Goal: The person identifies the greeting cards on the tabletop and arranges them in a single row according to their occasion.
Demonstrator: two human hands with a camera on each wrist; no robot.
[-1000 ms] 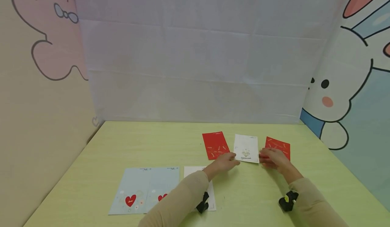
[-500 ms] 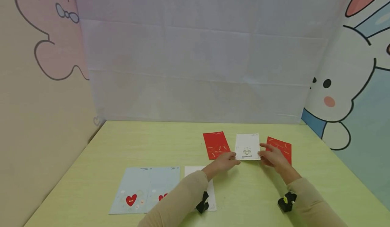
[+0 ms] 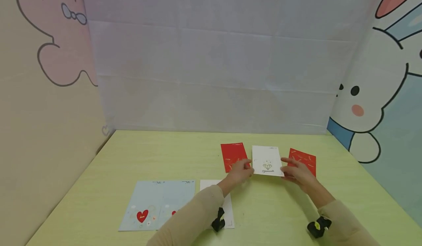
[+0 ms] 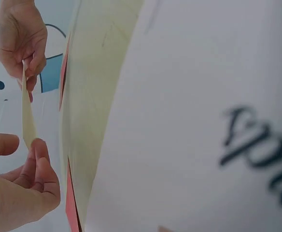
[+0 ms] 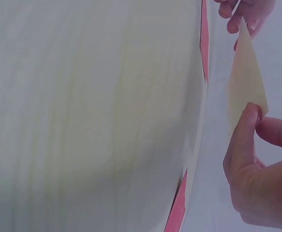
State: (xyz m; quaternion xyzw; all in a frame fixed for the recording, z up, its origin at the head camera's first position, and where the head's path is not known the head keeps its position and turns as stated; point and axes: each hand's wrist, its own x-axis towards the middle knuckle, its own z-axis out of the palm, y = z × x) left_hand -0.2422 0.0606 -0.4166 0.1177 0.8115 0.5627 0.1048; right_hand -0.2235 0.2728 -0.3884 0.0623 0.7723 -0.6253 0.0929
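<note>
A white card [image 3: 265, 160] with a gold diamond print is held raised above the table, its underside showing in both wrist views. My right hand [image 3: 299, 173] pinches its lower right corner; in the right wrist view the thumb [image 5: 276, 131] and fingers meet on that corner. At the card's left edge is my left hand [image 3: 236, 174]. The left wrist view shows its fingertips [image 4: 38, 145] right at the edge, with another digit standing apart from the card. Red cards lie on either side, one [image 3: 232, 153] behind the left hand, the other [image 3: 304, 160] behind the right.
Two light-blue cards with red hearts [image 3: 158, 198] lie side by side at the front left of the pale yellow-green table [image 3: 263, 216]. Another white card [image 3: 208, 184] lies beside them, partly under the left sleeve [image 3: 194, 216]. A white sheet [image 3: 211, 73] hangs behind the table.
The white card tilts and shifts slightly to the left. My left hand's fingers have parted and moved a little back at its edge; my right hand still pinches the card.
</note>
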